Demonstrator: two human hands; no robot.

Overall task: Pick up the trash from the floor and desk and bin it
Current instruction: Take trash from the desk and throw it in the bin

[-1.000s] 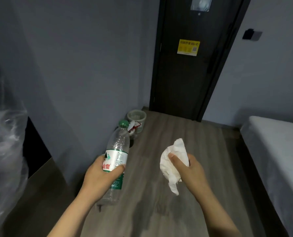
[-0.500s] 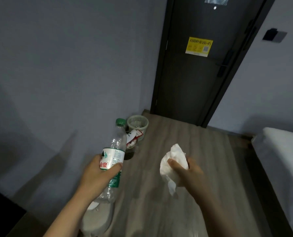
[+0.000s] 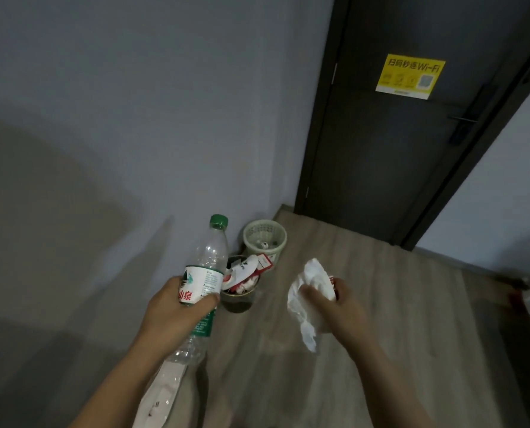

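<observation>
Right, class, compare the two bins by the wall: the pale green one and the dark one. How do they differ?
The pale green bin has latticed walls; the dark bin looks solid. The dark bin is heaped above its rim with white and red packaging; the pale green bin holds only a few scraps. The pale green bin stands nearer the door than the dark bin. Both are round and upright.

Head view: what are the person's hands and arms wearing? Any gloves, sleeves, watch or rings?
Nothing is worn that the view shows. The left hand and right hand have no gloves or rings visible. The left forearm and right forearm show no sleeves, watch or bands down to the frame's bottom edge.
</observation>
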